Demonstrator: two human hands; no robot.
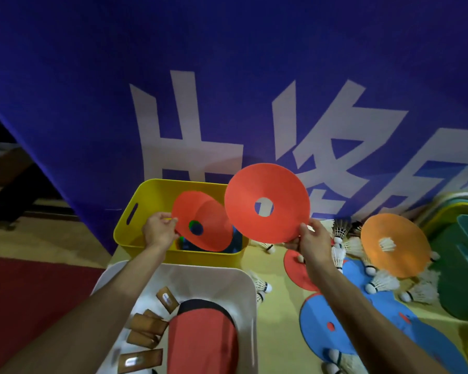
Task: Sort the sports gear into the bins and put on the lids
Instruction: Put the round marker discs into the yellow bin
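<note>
Both hands pinch rims: left hand [158, 229] holds a red disc cone [189, 206] over the yellow bin [152, 190], right hand [312, 240] holds a second red disc cone [243, 201] raised beside it. Disc sorting seems under way; next, probably, release both flat into that bin.

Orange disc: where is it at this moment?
In the head view, the orange disc lies right of the right hand, on the shuttlecocks, beside the green bin.

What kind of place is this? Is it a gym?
Probably a sports hall or its kit corner: shuttlecocks and flat discs lie scattered, paddles sit in a white bin, and a big blue banner hangs behind.
</note>
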